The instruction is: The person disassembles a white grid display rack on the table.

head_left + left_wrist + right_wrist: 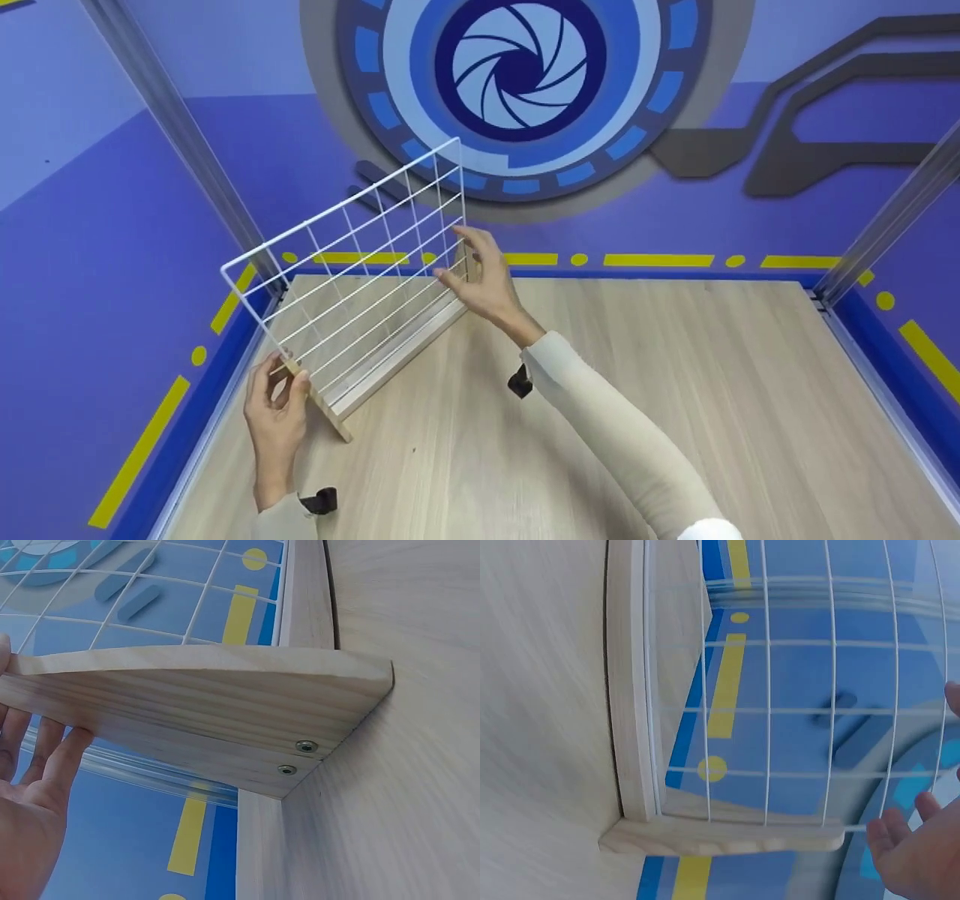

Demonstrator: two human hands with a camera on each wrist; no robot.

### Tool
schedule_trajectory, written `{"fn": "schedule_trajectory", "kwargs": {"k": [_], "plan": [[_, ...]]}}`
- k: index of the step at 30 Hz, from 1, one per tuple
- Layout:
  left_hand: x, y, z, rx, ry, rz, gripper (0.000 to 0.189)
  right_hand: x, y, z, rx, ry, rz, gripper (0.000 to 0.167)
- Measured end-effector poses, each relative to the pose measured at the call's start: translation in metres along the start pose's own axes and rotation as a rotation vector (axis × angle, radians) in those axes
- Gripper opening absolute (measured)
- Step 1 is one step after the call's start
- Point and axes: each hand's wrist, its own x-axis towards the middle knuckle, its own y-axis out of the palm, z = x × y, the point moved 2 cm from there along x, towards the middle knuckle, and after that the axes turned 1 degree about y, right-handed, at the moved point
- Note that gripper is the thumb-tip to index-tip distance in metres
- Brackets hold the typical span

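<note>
A white wire grid (307,223) stands upright and slanted in a wooden stand, its lower edge along the wooden rail (405,356). My left hand (277,424) pinches the near wooden end piece (187,694), thumb on one side and fingers on the other. Two metal screws (306,746) show low on that piece. At the far end, my right hand (487,285) is beside the grid with thumb and fingers spread apart. Its fingertips are close to the wires near the far wooden end piece (727,840); whether they touch cannot be told.
The stand rests on a light wood-grain tabletop (600,390). Behind it rises a blue printed wall (570,232) with yellow marks. Metal posts (180,120) stand at the back corners, and a dark strap piece (520,382) hangs at the right wrist.
</note>
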Motion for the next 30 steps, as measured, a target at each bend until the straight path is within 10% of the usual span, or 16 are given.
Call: {"fn": "schedule_trajectory", "kwargs": {"k": [20,30], "plan": [[0.002,-0.001,0.003,-0.006,-0.002,-0.033,0.048,-0.027,0.069,0.012,-0.059,-0.143,-0.04,0.08],[0.0,0.002,0.003,-0.017,0.001,-0.022,0.047,-0.021,0.09,0.006,-0.155,-0.065,-0.118,0.079]]}}
